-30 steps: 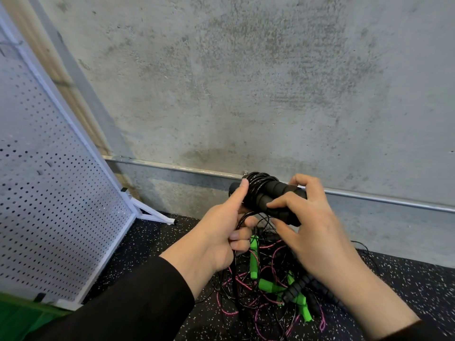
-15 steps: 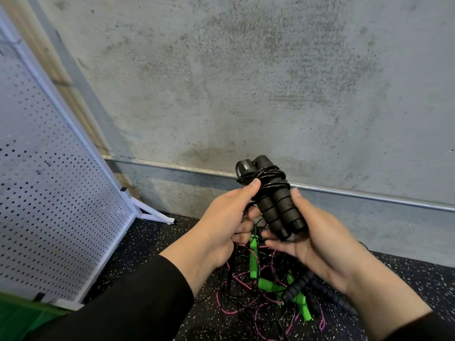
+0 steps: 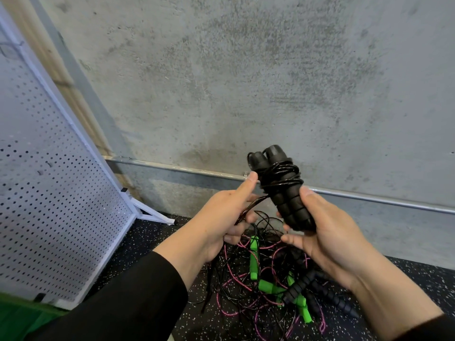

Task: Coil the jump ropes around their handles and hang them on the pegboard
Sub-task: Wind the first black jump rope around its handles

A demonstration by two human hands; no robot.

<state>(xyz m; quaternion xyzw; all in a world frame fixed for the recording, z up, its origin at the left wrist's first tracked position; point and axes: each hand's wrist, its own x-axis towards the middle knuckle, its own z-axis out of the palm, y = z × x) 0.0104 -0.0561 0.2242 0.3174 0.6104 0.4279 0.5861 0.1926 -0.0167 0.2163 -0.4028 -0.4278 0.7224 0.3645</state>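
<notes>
Head view is showing the white pegboard (image 3: 56,193) leaning at far left, unmoved. Beside it, the left hand (image 3: 221,217) is still pinching the loose black cord, thumb on the coils. The black handles (image 3: 283,190) are standing slightly more upright than before, with the right hand (image 3: 325,232) curling its fingers round their lower ends, above the tangled ropes (image 3: 270,286).

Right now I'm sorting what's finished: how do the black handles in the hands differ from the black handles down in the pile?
The held black handles are raised, paired side by side and wound with black cord; the right hand grips their lower ends and the left hand holds the cord. The black handles on the floor lie unwrapped amid tangled cords. Held pair stands near upright; floor pair lies flat. Both pairs are black and ribbed.
</notes>
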